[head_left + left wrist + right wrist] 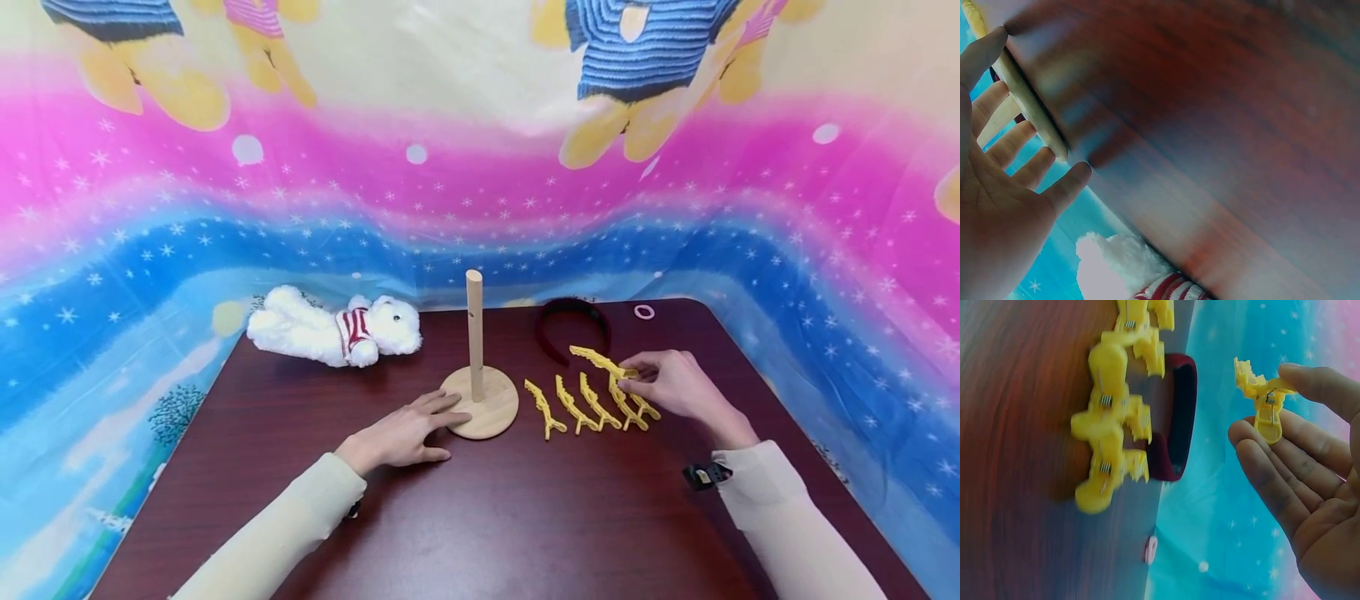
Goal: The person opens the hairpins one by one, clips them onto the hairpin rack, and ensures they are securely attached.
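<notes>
My right hand pinches the handles of a yellow alligator hair clip between thumb and fingers, lifted off the table. Below it several more yellow hair clips lie in a row on the table, also large in the right wrist view. My left hand has its fingers spread, with the fingertips on the round base of a wooden stand. A wooden post rises upright from that base. In the left wrist view the base's edge shows beyond the fingers.
A dark red headband lies behind the clips, with a pink ring-shaped hair tie to its right. On the back left of the brown table lies a white plush bear in a striped top. A printed curtain hangs close behind the table.
</notes>
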`<state>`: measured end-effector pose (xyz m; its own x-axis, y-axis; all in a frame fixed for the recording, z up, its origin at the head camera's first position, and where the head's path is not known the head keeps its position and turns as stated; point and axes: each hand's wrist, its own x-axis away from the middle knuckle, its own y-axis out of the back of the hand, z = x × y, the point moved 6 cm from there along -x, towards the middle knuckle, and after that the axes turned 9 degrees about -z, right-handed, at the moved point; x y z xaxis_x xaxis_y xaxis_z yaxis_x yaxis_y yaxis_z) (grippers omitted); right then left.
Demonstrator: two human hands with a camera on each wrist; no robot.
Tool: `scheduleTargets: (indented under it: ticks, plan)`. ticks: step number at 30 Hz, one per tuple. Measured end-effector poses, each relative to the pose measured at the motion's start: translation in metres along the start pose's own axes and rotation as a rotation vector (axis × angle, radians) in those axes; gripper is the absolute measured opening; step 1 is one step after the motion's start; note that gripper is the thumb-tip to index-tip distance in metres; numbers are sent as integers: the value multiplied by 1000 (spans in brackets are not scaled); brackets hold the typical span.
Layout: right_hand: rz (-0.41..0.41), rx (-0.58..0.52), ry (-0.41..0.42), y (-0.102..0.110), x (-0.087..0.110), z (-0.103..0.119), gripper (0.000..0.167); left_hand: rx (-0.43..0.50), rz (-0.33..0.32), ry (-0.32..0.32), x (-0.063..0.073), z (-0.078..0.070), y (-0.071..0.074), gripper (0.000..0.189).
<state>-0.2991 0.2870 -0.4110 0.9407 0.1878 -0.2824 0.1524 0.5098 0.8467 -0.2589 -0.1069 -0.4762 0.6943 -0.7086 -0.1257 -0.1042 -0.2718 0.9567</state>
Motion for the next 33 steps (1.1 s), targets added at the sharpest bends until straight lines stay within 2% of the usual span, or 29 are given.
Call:
scheduleTargets:
  ticks: [13,21,33]
  plan:
    - [24,-56,76,-21,-5,39,29,-2,5,2,0,-1,3,62]
    - [33,-75,150,-31,-8,60,28,-1,5,5,0,0,3,62]
    - [105,-91,153,-50,-10,87,27,-9,22,17,-1,1,0,63]
